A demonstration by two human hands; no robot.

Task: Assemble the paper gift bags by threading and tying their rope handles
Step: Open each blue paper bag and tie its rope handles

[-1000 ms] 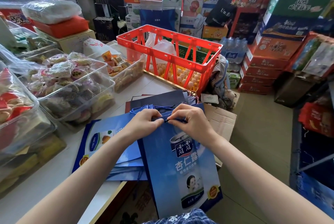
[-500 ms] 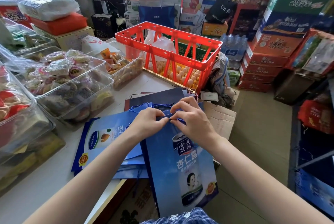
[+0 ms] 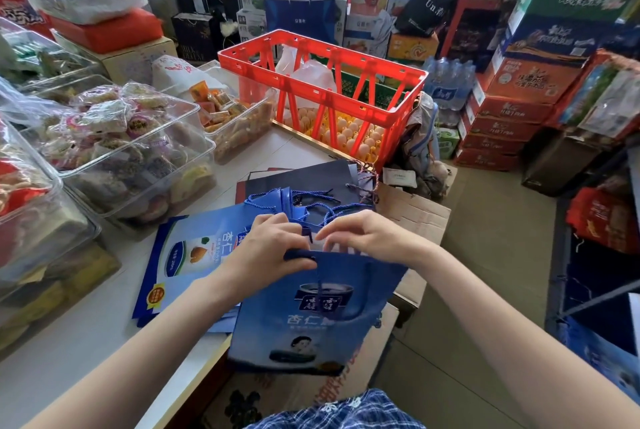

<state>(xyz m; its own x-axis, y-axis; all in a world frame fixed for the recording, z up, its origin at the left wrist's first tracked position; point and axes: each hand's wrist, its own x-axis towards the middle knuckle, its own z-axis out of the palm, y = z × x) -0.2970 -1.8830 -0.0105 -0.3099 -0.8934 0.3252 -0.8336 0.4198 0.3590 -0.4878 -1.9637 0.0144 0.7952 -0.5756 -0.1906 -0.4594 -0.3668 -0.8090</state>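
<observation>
- Left hand (image 3: 268,248) grips the top edge of the blue gift bag (image 3: 311,317), fingers curled over it.
- Right hand (image 3: 363,238) hovers just above that edge, fingers bent downward.

Blue paper gift bag (image 3: 311,321), printed face up, tilted off the table edge; dark blue rope handle (image 3: 356,297) looped across its front. Finished bags (image 3: 194,248) stacked flat behind.

right fingers (image 3: 337,244): tips blurred | rope end (image 3: 306,232): possibly pinched, hidden
</observation>
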